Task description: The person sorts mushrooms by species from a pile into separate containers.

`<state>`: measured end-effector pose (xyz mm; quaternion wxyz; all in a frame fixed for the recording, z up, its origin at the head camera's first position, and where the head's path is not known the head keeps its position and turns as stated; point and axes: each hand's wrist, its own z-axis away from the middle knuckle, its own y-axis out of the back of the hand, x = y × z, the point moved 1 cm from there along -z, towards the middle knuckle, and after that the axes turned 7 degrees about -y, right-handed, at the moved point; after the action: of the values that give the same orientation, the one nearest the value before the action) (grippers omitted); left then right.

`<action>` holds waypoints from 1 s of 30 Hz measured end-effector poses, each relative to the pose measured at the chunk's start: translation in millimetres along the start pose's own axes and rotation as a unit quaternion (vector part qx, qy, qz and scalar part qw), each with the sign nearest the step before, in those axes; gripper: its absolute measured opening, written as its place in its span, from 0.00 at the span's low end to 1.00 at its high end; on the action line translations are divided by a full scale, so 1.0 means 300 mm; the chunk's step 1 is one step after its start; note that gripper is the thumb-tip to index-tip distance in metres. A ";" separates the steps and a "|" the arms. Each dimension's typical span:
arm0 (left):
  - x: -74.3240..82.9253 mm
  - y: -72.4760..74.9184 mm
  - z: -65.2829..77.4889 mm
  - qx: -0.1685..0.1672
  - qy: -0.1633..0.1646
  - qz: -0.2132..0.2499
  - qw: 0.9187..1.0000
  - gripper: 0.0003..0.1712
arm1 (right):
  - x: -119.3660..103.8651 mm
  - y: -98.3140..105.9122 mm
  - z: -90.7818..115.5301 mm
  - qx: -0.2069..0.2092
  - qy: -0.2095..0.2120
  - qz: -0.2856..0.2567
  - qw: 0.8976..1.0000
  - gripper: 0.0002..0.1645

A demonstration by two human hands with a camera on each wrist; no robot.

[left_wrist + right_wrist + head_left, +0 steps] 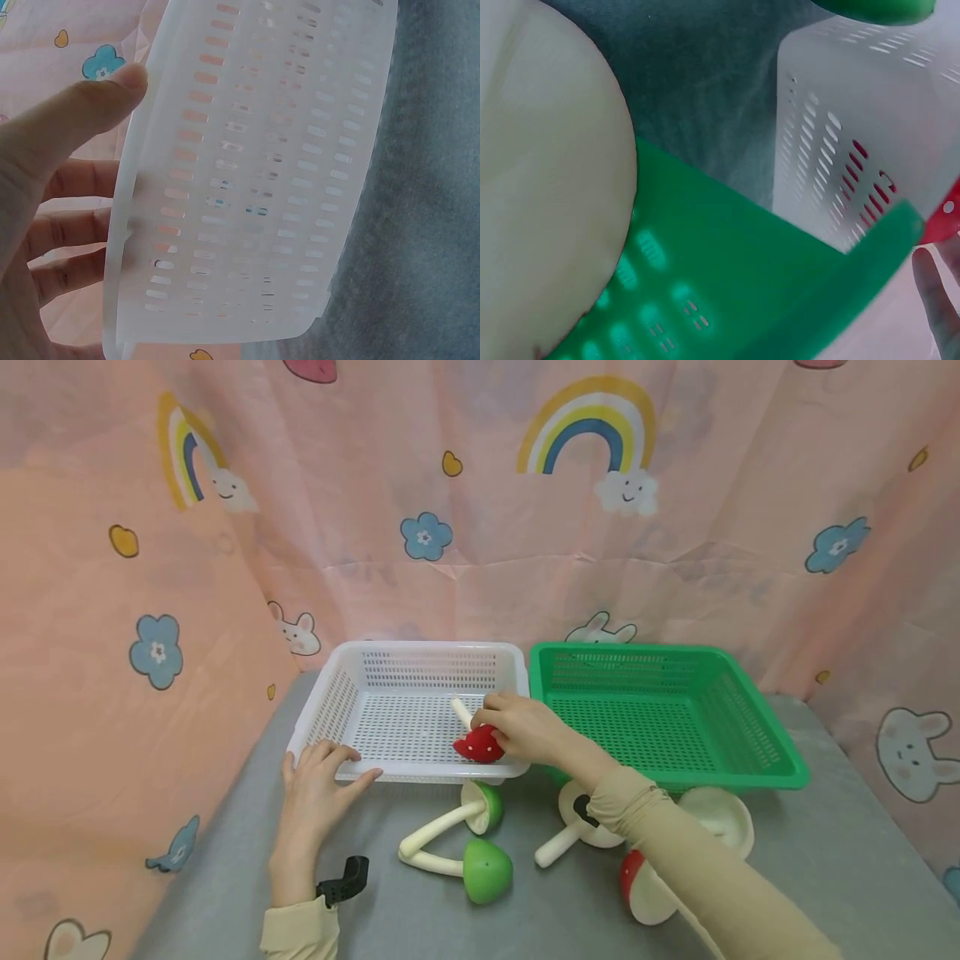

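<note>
A toy mushroom [478, 745] with a white-dotted red cap and a pale stem is inside the white basket [408, 771], near its front right corner. My right hand [525, 727] pinches it by the cap, the stem pointing to the back left. In the right wrist view, part of the red cap [949, 210] shows beside the fingers. At the basket's front left corner my left hand [315, 793] holds the rim. In the left wrist view, the thumb [112, 94] lies over the rim while the other fingers reach behind it; their tips are hidden.
Right of the white basket stands a green basket [750, 778]. On the grey tabletop in front lie two green-capped mushrooms [487, 870], a red-capped mushroom [647, 897] and a pale mushroom [557, 846]. Another pale cap [723, 818] is partly hidden by my right arm.
</note>
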<state>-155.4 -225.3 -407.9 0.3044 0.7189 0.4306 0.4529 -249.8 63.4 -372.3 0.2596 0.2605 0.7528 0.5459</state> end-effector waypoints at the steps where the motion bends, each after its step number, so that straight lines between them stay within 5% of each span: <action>1: 0.000 0.000 0.000 0.000 0.000 0.000 1.000 0.20 | -0.002 -0.006 -0.002 -0.008 0.000 0.003 1.000 0.16; 8: -0.001 -0.002 0.002 0.001 0.003 0.001 1.000 0.21 | -0.010 -0.038 -0.004 -0.055 0.005 0.022 0.998 0.14; 19: -0.001 -0.003 0.002 0.001 -0.001 0.006 1.000 0.21 | -0.006 -0.049 0.011 -0.058 0.027 0.007 0.998 0.16; 30: -0.004 -0.004 0.001 0.000 -0.001 0.006 1.000 0.21 | 0.002 0.043 0.078 -0.026 0.022 -0.011 0.999 0.21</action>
<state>-155.7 -225.9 -409.4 0.3022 0.7218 0.4257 0.4544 -233.0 83.4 -366.3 0.2556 0.2335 0.7469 0.5676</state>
